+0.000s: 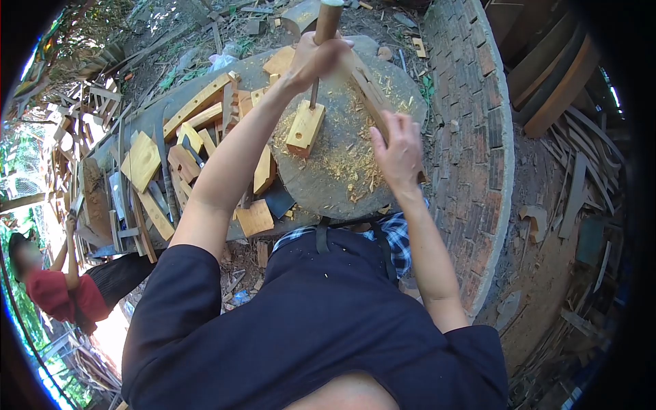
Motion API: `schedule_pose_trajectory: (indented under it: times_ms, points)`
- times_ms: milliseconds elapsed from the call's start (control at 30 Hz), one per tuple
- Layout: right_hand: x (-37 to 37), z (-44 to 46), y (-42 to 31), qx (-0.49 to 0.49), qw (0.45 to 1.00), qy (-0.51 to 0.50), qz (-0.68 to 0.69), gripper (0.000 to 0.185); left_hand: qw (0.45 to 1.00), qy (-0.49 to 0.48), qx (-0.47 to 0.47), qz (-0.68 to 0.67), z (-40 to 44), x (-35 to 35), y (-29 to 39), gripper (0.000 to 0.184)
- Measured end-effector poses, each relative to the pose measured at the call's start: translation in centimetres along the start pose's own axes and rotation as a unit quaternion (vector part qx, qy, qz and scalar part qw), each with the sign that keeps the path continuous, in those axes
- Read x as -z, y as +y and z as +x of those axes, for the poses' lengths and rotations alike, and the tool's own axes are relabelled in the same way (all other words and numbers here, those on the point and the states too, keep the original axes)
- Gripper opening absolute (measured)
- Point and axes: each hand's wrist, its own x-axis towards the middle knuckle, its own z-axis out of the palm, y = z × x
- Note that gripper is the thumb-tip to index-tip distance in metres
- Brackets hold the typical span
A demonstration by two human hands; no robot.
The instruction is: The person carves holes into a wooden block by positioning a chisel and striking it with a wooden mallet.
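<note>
My left hand (320, 63) is wrapped around a chisel (327, 22) with a thick wooden handle. Its narrow metal shaft runs down to the far end of a yellowish wooden block (305, 128), where the tip meets a hole or is hidden. Another round hole shows at the block's near end. My right hand (399, 149) lies over a long wooden bar (370, 90), thumb apart and fingers loosely bent; no firm grip shows. The bar slants across the right side of a round, chip-strewn work surface (307, 188).
Cut wood pieces (144, 161) crowd the left side. A low brick wall (471, 130) closes off the right. A greyish curved object (299, 16) lies behind the chisel handle. At far left, a person in a red shirt (53, 294) has raised hands. Scrap wood (574, 188) lies beyond the wall.
</note>
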Motion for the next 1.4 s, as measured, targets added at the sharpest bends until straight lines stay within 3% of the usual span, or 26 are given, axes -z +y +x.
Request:
schedule_pose_trajectory:
  times_ms: [33,67,133,167,233,300,367,467,500,567,633,700,767,867,933,967,1033,1067,1100,1167,1200,1233,1300,1333,1367,1400]
  points:
    - [0.8,0.4,0.4,-0.009,0.994,0.031,-0.105,0.040,1.000,-0.010,0.001,0.000,0.3,0.0,-0.1,0.031]
    - [1.2,0.3,1.2,-0.005,0.994,0.033,-0.104,0.040,1.000,-0.019,-0.001,0.000,0.6,0.2,-0.1,0.029]
    - [2.0,-0.6,3.1,-0.025,0.980,-0.059,-0.187,0.056,1.000,-0.009,0.006,-0.003,1.3,0.4,-0.6,0.027]
    - [1.8,-1.1,4.0,-0.019,0.980,-0.055,-0.188,0.056,1.000,-0.002,0.018,-0.008,1.6,0.5,-0.8,0.026]
    - [1.3,-2.2,5.5,-0.108,0.963,-0.202,-0.141,0.062,1.000,0.017,0.004,-0.007,1.8,0.2,-0.9,0.025]
    - [2.3,-1.9,4.6,-0.125,0.961,-0.214,-0.124,0.062,0.992,0.121,-0.022,-0.009,1.8,-0.2,-0.9,0.027]
    - [2.7,-1.9,4.2,-0.139,0.958,-0.229,-0.103,0.062,0.987,0.154,-0.039,-0.009,1.7,0.1,-1.1,0.027]
    - [2.7,-2.5,4.1,-0.258,0.904,-0.268,0.208,0.051,0.975,0.206,-0.066,-0.041,0.9,1.5,-1.4,0.027]
    - [3.3,-2.2,3.5,-0.251,0.907,-0.267,0.206,0.051,0.974,0.209,-0.074,-0.043,0.7,1.5,-1.4,0.027]
    - [5.4,-1.0,1.7,-0.397,0.736,-0.274,0.474,0.045,0.971,0.222,-0.080,-0.045,0.3,1.6,-1.3,0.027]
    - [7.8,1.4,0.1,-0.377,0.749,-0.272,0.472,0.042,0.973,0.211,-0.079,-0.044,-0.1,1.3,-1.3,0.026]
    - [11.1,3.8,-2.1,-0.230,0.857,-0.202,0.414,0.042,0.976,0.185,-0.110,0.040,0.0,0.5,-1.9,0.026]
    - [14.5,6.4,-5.1,-0.131,0.873,-0.140,0.449,0.044,0.975,0.175,-0.110,0.077,-0.5,-0.2,-2.4,0.028]
    - [17.7,8.4,-8.7,-0.080,0.895,-0.077,0.432,0.051,0.964,0.165,-0.149,0.145,-0.5,-1.0,-2.2,0.028]
    - [17.7,9.0,-9.4,-0.005,0.954,0.020,0.300,0.047,0.968,0.162,-0.140,0.131,-0.6,-0.7,-2.3,0.029]
    - [17.1,8.7,-8.8,-0.001,0.954,0.021,0.299,0.047,0.967,0.163,-0.144,0.130,-0.6,-0.8,-2.3,0.029]
    - [15.6,7.9,-6.5,0.031,0.985,-0.163,0.051,0.049,0.967,0.171,-0.126,0.143,-0.9,-1.0,-2.2,0.034]
    - [16.0,8.3,-6.5,-0.017,0.978,-0.185,0.092,0.050,0.966,0.170,-0.129,0.145,-1.2,-1.1,-2.2,0.034]
    - [16.9,8.4,-6.5,-0.018,0.979,-0.181,0.091,0.050,0.963,0.176,-0.131,0.157,-1.5,-1.3,-2.3,0.034]
    - [19.0,9.5,-6.6,-0.053,0.930,-0.188,0.312,0.044,0.959,0.185,-0.140,0.164,-0.6,-1.4,-1.9,0.035]
    - [19.3,9.4,-6.8,-0.053,0.918,-0.163,0.358,0.040,0.960,0.180,-0.135,0.167,-0.7,-1.2,-2.1,0.035]
    - [19.4,9.2,-7.3,-0.061,0.916,-0.169,0.358,0.040,0.961,0.175,-0.129,0.171,-0.8,-1.0,-2.4,0.036]
    - [19.3,8.9,-8.3,0.002,0.953,-0.008,0.302,0.040,0.957,0.177,-0.127,0.190,-1.1,-1.0,-2.5,0.035]
    - [18.2,8.7,-7.4,0.046,0.980,0.052,0.188,0.040,0.962,0.173,-0.121,0.171,-1.2,-1.0,-2.3,0.035]
    - [17.5,8.3,-6.9,0.043,0.979,0.055,0.189,0.040,0.967,0.166,-0.117,0.152,-1.1,-1.1,-2.1,0.035]
    - [17.0,8.0,-6.5,0.014,0.985,-0.070,0.159,0.040,0.967,0.161,-0.120,0.155,-0.9,-1.1,-2.0,0.035]
